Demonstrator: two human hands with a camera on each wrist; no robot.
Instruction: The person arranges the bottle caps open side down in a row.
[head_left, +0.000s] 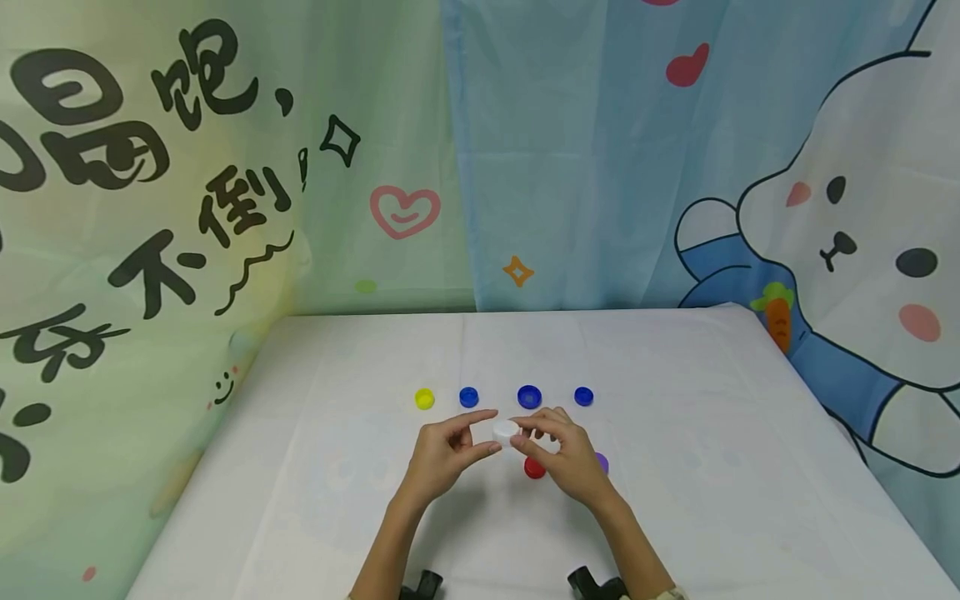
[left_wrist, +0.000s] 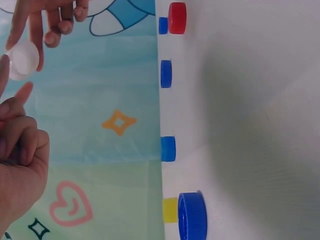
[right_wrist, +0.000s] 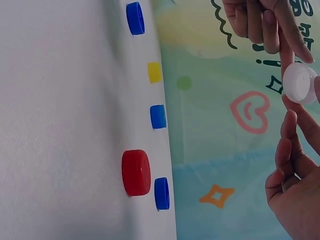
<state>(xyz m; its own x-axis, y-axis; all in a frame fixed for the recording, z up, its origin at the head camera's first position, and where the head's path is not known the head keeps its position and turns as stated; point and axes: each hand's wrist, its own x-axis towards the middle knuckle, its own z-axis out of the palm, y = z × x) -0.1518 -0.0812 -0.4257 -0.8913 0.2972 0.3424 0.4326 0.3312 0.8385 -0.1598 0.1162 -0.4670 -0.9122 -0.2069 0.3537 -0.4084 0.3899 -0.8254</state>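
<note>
In the head view my right hand point(head_left: 572, 462) pinches a small white bottle cap point(head_left: 505, 432) between thumb and index finger, raised above the table. My left hand point(head_left: 441, 454) comes from the other side, its thumb and index finger spread apart with their tips right at the cap's left edge. The left wrist view shows the cap point(left_wrist: 24, 60) between the fingers of both hands. A red cap point(head_left: 534, 468) lies below the right hand, and a purple cap point(head_left: 603, 462) is partly hidden behind that hand.
A row of caps lies on the white table point(head_left: 300, 467) beyond the hands: a yellow cap point(head_left: 424, 398), a blue cap point(head_left: 468, 397), a larger blue cap point(head_left: 528, 397) and another blue cap point(head_left: 583, 397). Behind the table hangs a printed curtain point(head_left: 570, 233).
</note>
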